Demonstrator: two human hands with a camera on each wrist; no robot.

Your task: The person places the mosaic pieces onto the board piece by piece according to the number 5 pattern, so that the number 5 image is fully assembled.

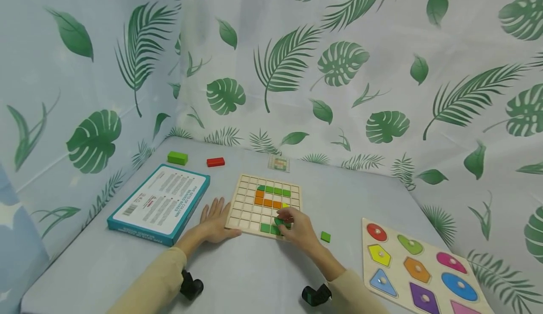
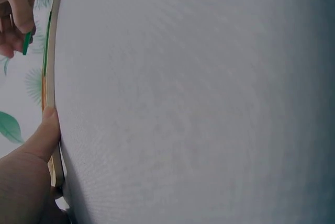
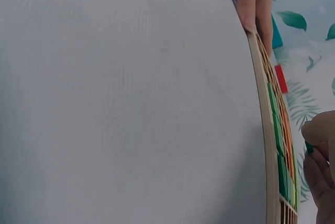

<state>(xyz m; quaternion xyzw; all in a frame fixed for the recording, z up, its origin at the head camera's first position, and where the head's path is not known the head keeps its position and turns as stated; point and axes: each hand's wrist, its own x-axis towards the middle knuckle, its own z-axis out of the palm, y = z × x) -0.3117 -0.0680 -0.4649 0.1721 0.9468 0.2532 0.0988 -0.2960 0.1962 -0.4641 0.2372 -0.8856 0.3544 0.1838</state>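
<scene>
One green tile (image 1: 278, 221) under right hand (image 1: 297, 229)

Both arms wear pale yellow-beige long sleeves (image 1: 157, 276) — a small black camera unit (image 1: 192, 286) strapped under each wrist.

Curtained tabletop booth (image 1: 263, 267), leaf-print drapes (image 1: 339, 64)
</scene>
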